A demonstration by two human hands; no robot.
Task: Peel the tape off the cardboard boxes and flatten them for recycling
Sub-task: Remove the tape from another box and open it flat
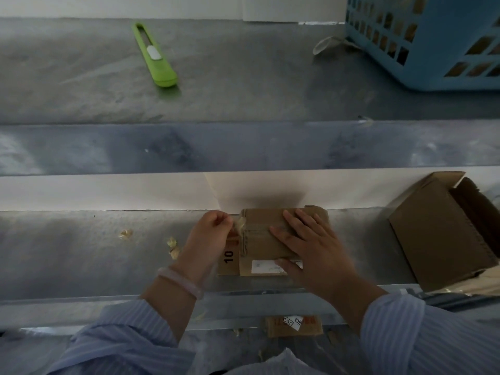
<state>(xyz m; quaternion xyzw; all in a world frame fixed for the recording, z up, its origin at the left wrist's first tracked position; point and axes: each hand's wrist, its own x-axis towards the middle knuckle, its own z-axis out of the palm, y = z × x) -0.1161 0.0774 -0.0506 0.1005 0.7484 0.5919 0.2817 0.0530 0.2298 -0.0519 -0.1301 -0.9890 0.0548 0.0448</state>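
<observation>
Left hand (pixel 209 234): pinches tape (pixel 239 224) at box (pixel 259 244) corner.
Right hand (pixel 311 247): spread flat on box.
Writing: "10" on box flap.

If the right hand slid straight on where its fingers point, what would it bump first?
The right hand lies flat on the cardboard box, with its fingers pointing away from the person. Sliding on, it would likely leave the box's far edge and bump the white panel behind; depth is unclear.
</observation>
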